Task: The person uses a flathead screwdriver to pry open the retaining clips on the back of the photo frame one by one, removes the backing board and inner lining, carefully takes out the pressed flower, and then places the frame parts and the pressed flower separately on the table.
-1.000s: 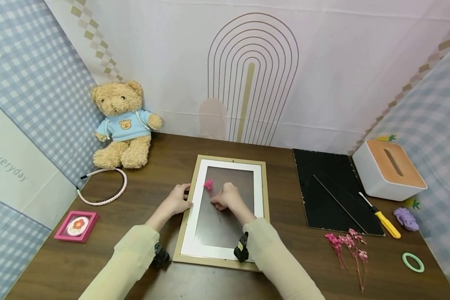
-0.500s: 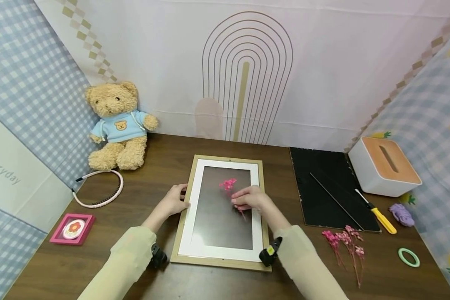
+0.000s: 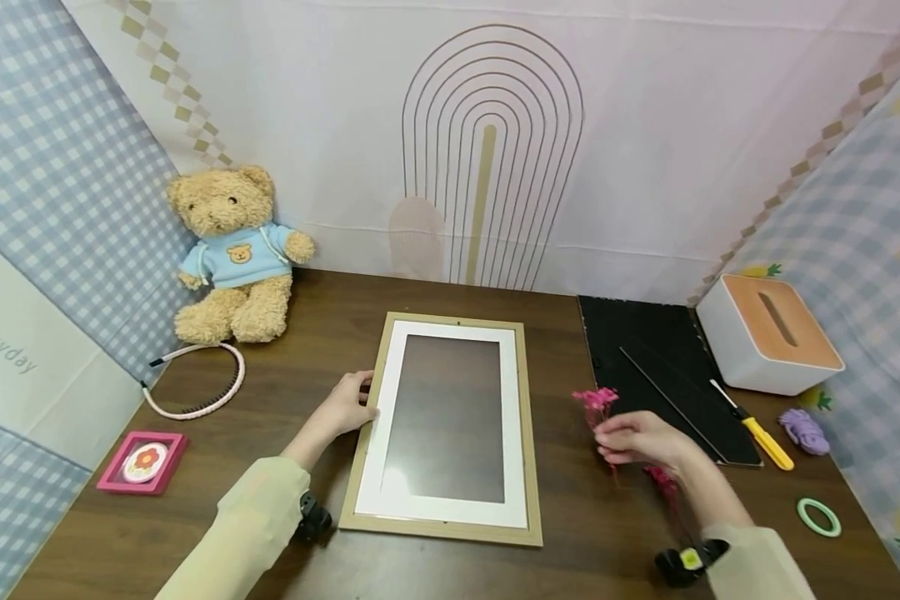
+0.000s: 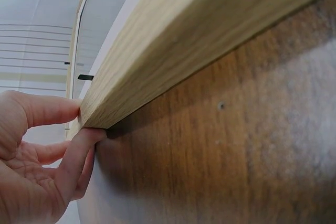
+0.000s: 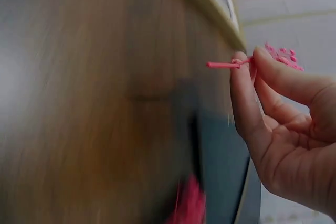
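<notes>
A wooden photo frame [image 3: 529, 450] with a white mat lies flat on the brown table. My left hand [image 3: 342, 406] grips its left edge; in the left wrist view the thumb [image 4: 58, 111] presses the frame's upper side, with a fingertip at the lower edge. Off to the right, my right hand [image 3: 645, 437] pinches the thin stem of a pink dried flower [image 3: 597, 399] between thumb and fingers, its blossoms pointing away. The right wrist view has the stem end [image 5: 220, 65] sticking out past the fingertips. More pink dried flowers [image 3: 662, 480] lie partly hidden under the right forearm.
Right of the frame lies a black board [image 3: 637, 333] with a thin dark rod [image 3: 671, 400]. Near it are a yellow screwdriver [image 3: 768, 442], purple yarn [image 3: 804, 430], green ring [image 3: 819, 517] and tissue box [image 3: 768, 337]. Teddy bear [image 3: 232, 250], headband [image 3: 242, 367] and pink box [image 3: 142, 462] stand left.
My right hand has carried the pink dried flower from above the photo frame rightward, past its right edge toward the other flowers. The left hand has stayed on the frame's left edge.
</notes>
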The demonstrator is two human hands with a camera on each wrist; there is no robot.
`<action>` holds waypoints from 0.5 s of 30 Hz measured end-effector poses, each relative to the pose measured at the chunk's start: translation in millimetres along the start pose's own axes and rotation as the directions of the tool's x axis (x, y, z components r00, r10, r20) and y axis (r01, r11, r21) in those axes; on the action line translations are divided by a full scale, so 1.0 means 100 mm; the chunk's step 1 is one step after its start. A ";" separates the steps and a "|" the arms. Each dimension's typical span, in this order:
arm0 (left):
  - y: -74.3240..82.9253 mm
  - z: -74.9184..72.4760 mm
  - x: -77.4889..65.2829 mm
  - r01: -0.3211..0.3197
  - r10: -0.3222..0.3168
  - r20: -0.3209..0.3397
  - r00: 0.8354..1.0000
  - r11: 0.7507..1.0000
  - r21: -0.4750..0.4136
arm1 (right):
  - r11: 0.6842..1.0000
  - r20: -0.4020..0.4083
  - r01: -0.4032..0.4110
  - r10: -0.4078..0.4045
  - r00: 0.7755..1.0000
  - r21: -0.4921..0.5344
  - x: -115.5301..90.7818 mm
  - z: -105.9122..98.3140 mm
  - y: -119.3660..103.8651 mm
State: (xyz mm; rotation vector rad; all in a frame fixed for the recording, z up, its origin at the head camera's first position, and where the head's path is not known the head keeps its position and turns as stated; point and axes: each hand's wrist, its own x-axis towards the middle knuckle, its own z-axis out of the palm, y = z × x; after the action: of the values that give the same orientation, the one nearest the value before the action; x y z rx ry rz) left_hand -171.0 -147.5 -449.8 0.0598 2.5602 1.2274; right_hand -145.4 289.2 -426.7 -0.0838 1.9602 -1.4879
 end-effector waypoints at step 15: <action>0.00 0.00 0.02 0.021 -0.022 0.013 1.000 1.000 0.009 | 0.943 -0.067 -0.195 0.183 0.981 -0.269 -0.66 -0.29 0.39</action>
State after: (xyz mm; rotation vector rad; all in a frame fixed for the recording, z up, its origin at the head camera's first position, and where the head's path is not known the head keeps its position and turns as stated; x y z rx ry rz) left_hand -173.2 -147.0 -449.9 0.0417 2.5487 1.2048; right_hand -97.2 355.4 -426.1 0.0154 2.1330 -1.0977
